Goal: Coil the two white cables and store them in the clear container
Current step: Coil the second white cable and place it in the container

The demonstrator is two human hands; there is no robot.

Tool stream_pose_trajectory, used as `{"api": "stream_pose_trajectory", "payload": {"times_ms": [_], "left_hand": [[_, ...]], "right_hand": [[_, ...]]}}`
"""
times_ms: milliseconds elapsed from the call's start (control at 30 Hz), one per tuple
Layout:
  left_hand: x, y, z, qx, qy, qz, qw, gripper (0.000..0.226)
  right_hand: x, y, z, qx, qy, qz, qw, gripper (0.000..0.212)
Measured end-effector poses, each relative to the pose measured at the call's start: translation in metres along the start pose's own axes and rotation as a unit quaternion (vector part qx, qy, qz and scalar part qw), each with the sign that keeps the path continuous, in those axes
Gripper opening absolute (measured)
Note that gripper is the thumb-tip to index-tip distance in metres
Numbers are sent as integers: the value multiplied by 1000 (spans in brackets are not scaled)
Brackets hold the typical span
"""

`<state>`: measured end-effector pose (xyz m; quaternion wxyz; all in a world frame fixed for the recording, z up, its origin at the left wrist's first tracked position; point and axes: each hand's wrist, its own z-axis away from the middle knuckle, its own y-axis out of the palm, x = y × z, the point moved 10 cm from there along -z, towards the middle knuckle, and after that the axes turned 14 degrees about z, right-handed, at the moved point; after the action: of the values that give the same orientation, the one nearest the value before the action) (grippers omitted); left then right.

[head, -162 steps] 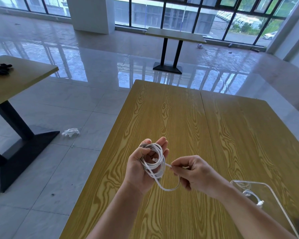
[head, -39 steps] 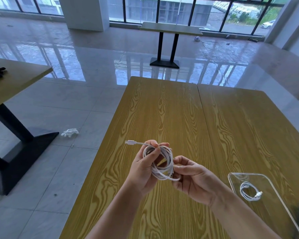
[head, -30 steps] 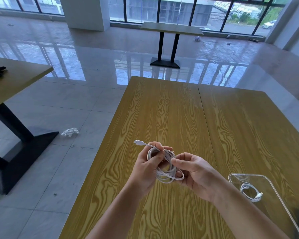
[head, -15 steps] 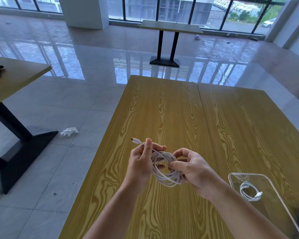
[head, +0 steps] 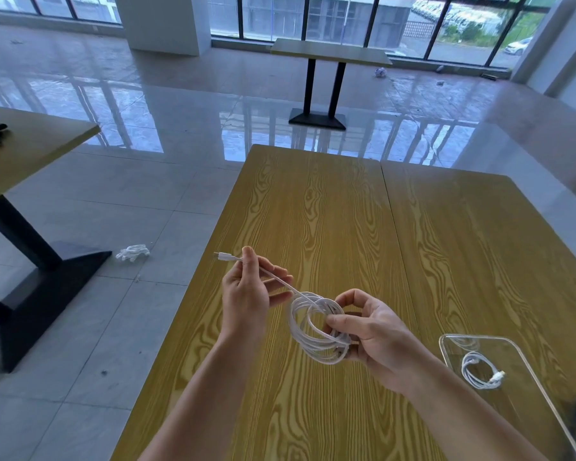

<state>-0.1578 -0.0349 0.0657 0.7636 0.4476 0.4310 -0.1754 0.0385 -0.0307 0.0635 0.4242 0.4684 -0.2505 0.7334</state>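
Note:
A coiled white cable point(head: 316, 331) hangs above the wooden table point(head: 340, 221). My right hand point(head: 373, 334) pinches the right side of the coil. My left hand point(head: 246, 291) pinches the cable's free end, and the plug point(head: 223, 257) sticks out to the left past my fingers. A second white cable point(head: 479, 371), coiled small, lies inside the clear container point(head: 453, 341) at the table's lower right, to the right of my right forearm.
The table's left edge runs close beside my left arm, with tiled floor below. Another table point(head: 30, 151) on a black base stands at the left, a third point(head: 330, 54) at the back. White litter point(head: 132, 252) lies on the floor.
The coil has passed from my left hand to my right. My left hand has slid out along the free end and drawn it up and to the left, away from the coil.

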Motion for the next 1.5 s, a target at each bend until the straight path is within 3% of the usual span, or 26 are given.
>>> {"api": "stream_pose_trajectory", "payload": {"times_ms": [233,333,500,667,767,900,1067,1167,1367,1500], "left_hand": [[59,21,29,77,-196,-27,977,43],[73,31,47,107,-230,19,967,50],[77,30,49,66,-273,78,957,61],[74,31,49,68,-299,104,946,53],[71,33,50,89,-303,122,941,30],[68,33,50,98,-295,148,939,18],[60,33,49,111,-254,114,954,12],[58,38,52,161,-253,80,950,10],[61,45,59,197,-261,-3,945,13],[62,46,61,206,-285,-15,936,17]], "right_hand": [[1,-16,-3,-85,-16,-18,996,21],[2,-18,-2,-125,-27,22,992,20],[6,-14,8,-167,-50,117,978,19],[12,-10,13,-196,-68,196,958,17],[11,-7,14,-176,-65,175,967,17],[7,3,14,-134,-60,147,978,24],[10,12,16,-99,-85,144,981,32],[16,8,15,-88,-95,161,978,30],[44,3,7,-71,-121,360,922,52],[47,12,5,-31,-138,400,905,48]]}}
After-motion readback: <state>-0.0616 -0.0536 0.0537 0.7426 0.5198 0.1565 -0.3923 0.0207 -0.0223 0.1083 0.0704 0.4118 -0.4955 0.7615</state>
